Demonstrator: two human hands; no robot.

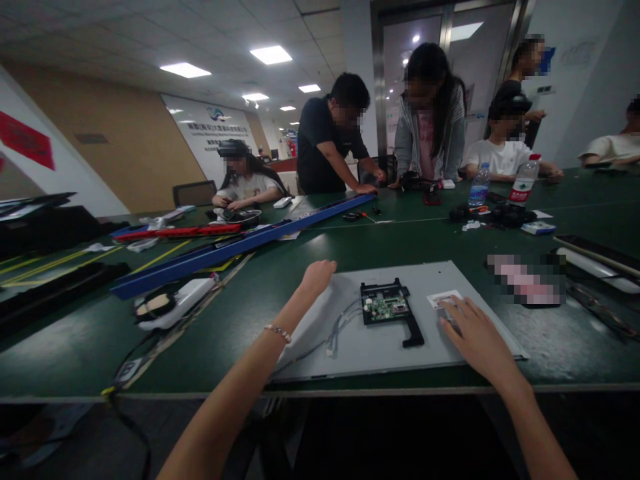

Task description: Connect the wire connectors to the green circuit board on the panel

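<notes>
A flat grey metal panel (310, 357), like the back of a display, lies on the green table in front of me. My left hand (319, 279) is closed at its far left corner, fingertips partly hidden. Spread fingers of my right hand (473, 328) rest on the panel's right side, touching or just over a white label (440, 300). Between the hands sits a green circuit board (385, 307) in a black plastic bracket (413, 330). Thin grey cables (340, 323) run from the board toward the panel's near left edge.
A long blue rail (225, 253) and a red strip (200, 231) cross the table at left. Nearer lies a white device (183, 300) with a black cable. Bottles (525, 180), a screwdriver (356, 215) and a phone-shaped item (525, 280) lie beyond. Several people work around the table.
</notes>
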